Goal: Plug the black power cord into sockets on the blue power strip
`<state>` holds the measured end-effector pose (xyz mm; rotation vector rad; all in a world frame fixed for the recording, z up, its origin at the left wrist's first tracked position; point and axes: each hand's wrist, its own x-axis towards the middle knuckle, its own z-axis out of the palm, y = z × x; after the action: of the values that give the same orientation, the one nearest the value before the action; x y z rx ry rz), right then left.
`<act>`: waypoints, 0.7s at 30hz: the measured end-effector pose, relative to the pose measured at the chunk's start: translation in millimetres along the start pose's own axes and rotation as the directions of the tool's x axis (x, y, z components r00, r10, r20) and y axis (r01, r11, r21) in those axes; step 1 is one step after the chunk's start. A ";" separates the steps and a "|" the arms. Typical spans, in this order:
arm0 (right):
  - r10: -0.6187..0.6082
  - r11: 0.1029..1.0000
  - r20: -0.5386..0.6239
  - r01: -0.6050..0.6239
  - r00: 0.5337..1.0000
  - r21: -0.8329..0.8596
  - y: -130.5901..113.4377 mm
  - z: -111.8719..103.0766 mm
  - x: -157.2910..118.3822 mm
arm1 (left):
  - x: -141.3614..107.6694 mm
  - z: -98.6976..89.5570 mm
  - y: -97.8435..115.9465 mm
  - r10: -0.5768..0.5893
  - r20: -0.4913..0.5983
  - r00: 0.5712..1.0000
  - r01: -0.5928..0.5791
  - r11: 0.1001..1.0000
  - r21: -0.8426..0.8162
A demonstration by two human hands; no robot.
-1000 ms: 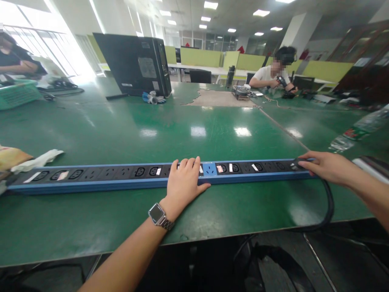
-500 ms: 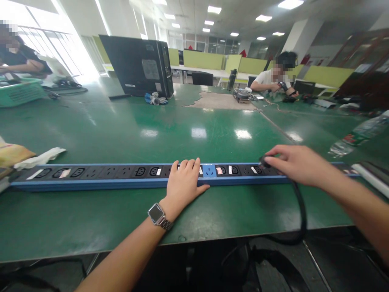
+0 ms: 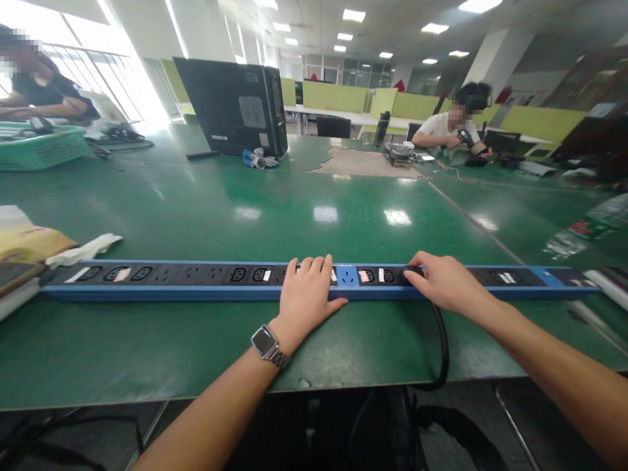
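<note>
A long blue and black power strip (image 3: 189,294) with several sockets lies across the green table (image 3: 210,340). My left hand (image 3: 308,288), a watch (image 3: 265,341) on its wrist, rests over the middle of the strip, its fingers across the far edge and the thumb stretched to the right. Right of the blue socket, my right hand (image 3: 439,278) pinches a black plug (image 3: 413,269) at the strip's sockets. Whether the plug sits in a socket is hidden by the fingers. Its black cable (image 3: 445,340) hangs over the table's front edge.
A black computer case (image 3: 235,108), gloves (image 3: 260,159) and a green basket (image 3: 44,147) stand farther back. A plastic bottle (image 3: 589,226) lies at the right. Yellow packaging (image 3: 36,243) and tissue (image 3: 88,248) are at the left. Two people sit across the table.
My right hand has moved left along the strip with the plug, down onto the sockets. The cable has swung left with it. My left hand stays on the strip; the view has shifted slightly.
</note>
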<state>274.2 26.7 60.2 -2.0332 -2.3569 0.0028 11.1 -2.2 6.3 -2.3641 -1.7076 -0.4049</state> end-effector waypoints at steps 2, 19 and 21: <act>0.011 0.998 -0.058 -0.007 0.998 0.068 -4.8 -6.8 -1.7 | -0.4 0.2 0.2 -0.002 -0.001 1.000 0.002 1.000 -0.003; 0.162 0.971 -0.379 -0.078 0.911 0.228 -33.7 -84.7 -7.9 | -1.7 1.6 0.6 -0.009 -0.028 1.000 0.008 0.999 -0.041; 0.005 0.970 -0.228 0.051 0.974 0.236 -59.5 -87.6 -7.2 | -2.1 1.5 0.7 -0.009 -0.033 0.999 0.008 0.999 -0.033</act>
<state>218.5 9.3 148.9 -1.7905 -2.1265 0.0509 11.3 -3.8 4.2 -2.3598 -1.7103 -0.4751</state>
